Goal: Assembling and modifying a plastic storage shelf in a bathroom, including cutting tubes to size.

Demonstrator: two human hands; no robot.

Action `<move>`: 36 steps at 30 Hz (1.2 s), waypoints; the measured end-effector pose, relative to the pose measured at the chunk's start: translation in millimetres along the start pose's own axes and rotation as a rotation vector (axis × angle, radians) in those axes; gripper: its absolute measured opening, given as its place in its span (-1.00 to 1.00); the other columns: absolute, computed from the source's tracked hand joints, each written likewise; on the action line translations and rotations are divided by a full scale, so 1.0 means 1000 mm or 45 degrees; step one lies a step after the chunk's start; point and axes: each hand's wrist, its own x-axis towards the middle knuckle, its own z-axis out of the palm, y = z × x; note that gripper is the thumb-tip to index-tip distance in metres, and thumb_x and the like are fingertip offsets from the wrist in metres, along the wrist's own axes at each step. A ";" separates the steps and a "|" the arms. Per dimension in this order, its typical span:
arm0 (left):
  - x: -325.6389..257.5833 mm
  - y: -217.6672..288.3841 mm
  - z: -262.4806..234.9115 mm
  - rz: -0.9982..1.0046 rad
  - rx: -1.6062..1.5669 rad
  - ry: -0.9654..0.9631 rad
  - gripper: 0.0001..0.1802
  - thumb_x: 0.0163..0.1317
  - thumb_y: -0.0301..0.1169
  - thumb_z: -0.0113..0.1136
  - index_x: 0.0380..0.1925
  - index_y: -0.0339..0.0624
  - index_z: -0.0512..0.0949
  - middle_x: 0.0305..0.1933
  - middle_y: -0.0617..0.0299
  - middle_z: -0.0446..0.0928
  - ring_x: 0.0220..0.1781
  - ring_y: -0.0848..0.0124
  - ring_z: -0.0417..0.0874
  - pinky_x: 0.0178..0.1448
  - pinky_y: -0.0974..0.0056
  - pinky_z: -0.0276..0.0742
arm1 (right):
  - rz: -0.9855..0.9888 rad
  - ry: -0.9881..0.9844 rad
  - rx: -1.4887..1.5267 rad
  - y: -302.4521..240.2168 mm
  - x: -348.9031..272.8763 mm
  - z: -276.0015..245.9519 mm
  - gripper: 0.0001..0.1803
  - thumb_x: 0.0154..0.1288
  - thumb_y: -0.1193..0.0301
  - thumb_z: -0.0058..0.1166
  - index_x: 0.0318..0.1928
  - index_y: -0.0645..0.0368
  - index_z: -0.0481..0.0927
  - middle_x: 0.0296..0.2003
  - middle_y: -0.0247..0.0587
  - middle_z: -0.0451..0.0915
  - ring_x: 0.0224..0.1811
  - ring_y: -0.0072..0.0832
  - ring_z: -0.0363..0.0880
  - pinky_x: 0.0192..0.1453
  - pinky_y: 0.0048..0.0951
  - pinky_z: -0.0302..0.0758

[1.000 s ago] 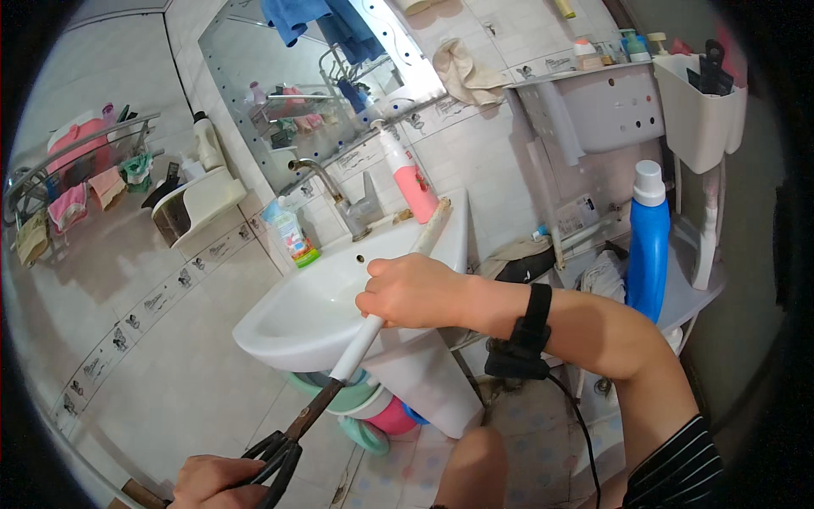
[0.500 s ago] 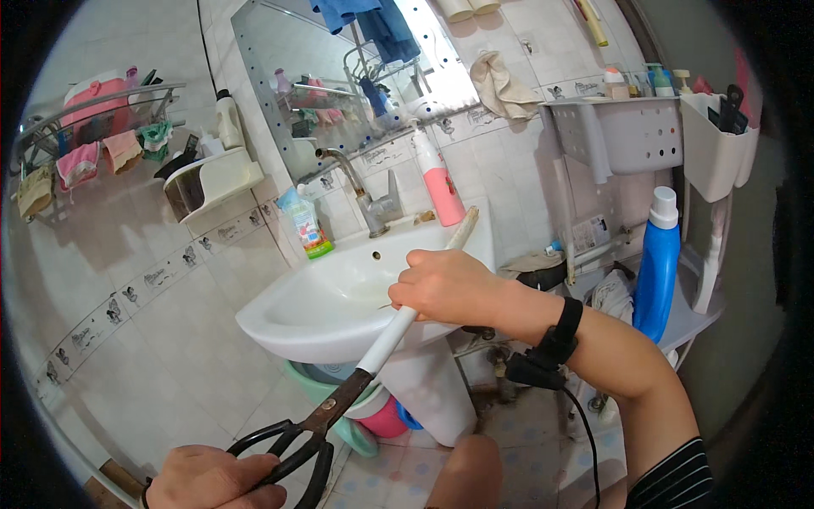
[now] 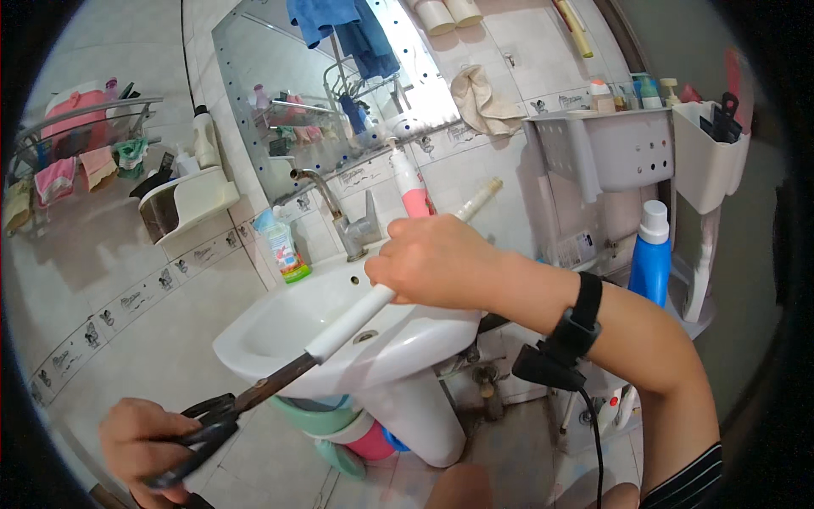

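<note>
My right hand [image 3: 437,261] is closed around a white tube [image 3: 352,324] held at a slant above the washbasin. The tube's far end is yellowish and worn. At its lower end sit the dark, rusty blades of a pair of scissors [image 3: 270,383]; their tips are hidden, and I cannot tell whether they are inside the tube or against it. My left hand [image 3: 146,445] is wrapped round the scissors' black handles at the lower left. Behind the tube stands the white washbasin [image 3: 246,339] with its metal tap [image 3: 352,222].
A pink-and-white pump bottle [image 3: 411,182] and a green-and-white pouch [image 3: 284,250] stand on the basin's back. Below are a green basin [image 3: 314,417] and a pink bucket [image 3: 370,443]. To the right are a blue bottle [image 3: 650,259] and a grey basket [image 3: 627,157]. A cable hangs from my right wrist.
My left hand and the scissors have moved left and slightly up, and the scissors have turned more edge-on. The tube has come left with my right hand. The whole view has shifted a little.
</note>
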 end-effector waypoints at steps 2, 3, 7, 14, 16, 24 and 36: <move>-0.007 -0.005 -0.007 -0.272 -0.058 -0.030 -0.50 0.13 0.05 0.10 -0.78 -0.07 0.45 -0.64 0.18 0.51 -0.71 0.49 0.44 -0.67 0.44 0.25 | 0.028 -0.062 0.013 -0.003 0.001 0.001 -0.81 -0.17 0.33 0.18 -0.51 0.03 0.45 -0.61 -0.43 0.47 -0.42 -0.42 0.47 -0.44 -0.40 0.44; -0.009 -0.013 -0.004 -0.545 -0.130 -0.066 -0.49 0.08 0.11 0.15 -0.75 -0.07 0.50 -0.62 0.18 0.53 -0.72 0.53 0.45 -0.66 0.49 0.27 | 0.057 -0.151 0.081 -0.005 -0.002 0.004 -0.81 -0.15 0.32 0.16 -0.51 0.05 0.43 -0.63 -0.42 0.46 -0.43 -0.43 0.46 -0.45 -0.40 0.43; -0.024 -0.055 0.022 -0.751 -0.686 0.118 -0.47 0.09 -0.05 0.21 -0.92 -0.10 0.45 -0.67 0.12 0.50 -0.76 0.45 0.48 -0.72 0.50 0.35 | 0.184 -0.492 0.249 -0.012 -0.003 -0.007 -0.90 -0.04 0.38 0.03 -0.58 0.12 0.48 -0.59 -0.25 0.54 -0.37 -0.34 0.53 -0.46 -0.34 0.48; -0.009 -0.078 0.024 -1.474 -1.357 -0.301 -0.57 -0.19 -0.14 0.33 -0.58 -0.33 0.48 -0.35 -0.19 0.46 -0.49 0.28 0.46 -0.44 0.34 0.34 | 0.129 -0.440 0.530 -0.002 -0.007 0.008 -0.86 -0.13 0.40 0.02 -0.56 0.07 0.32 -0.69 -0.45 0.24 -0.49 -0.52 0.37 -0.60 -0.49 0.33; 0.008 -0.087 0.014 -1.512 -1.367 -0.336 -0.57 -0.17 -0.12 0.32 -0.58 -0.33 0.48 -0.39 -0.17 0.47 -0.49 0.26 0.46 -0.44 0.33 0.36 | 0.234 -0.524 0.587 -0.012 -0.004 -0.002 -0.86 -0.12 0.40 0.02 -0.53 0.07 0.33 -0.68 -0.44 0.26 -0.51 -0.52 0.39 -0.63 -0.49 0.34; 0.125 -0.113 -0.044 -1.596 -1.267 -0.709 -0.37 0.06 0.13 0.09 -0.69 -0.34 0.49 -0.57 -0.01 0.52 -0.58 0.30 0.53 -0.49 0.36 0.43 | 0.688 -0.829 1.027 -0.029 0.026 -0.101 -0.83 0.04 0.36 0.01 -0.37 0.13 0.37 -0.56 -0.28 0.45 -0.51 -0.32 0.56 -0.56 -0.36 0.47; 0.206 -0.196 -0.008 -1.480 -1.591 -0.835 -0.66 0.16 -0.22 0.16 -0.37 -0.37 0.48 -0.49 0.00 0.51 -0.66 0.45 0.43 -0.62 0.40 0.31 | 1.838 -0.549 0.720 -0.067 -0.090 -0.318 -0.82 0.12 0.28 0.11 -0.42 0.07 0.44 -0.59 -0.19 0.45 -0.54 -0.18 0.47 -0.43 -0.24 0.41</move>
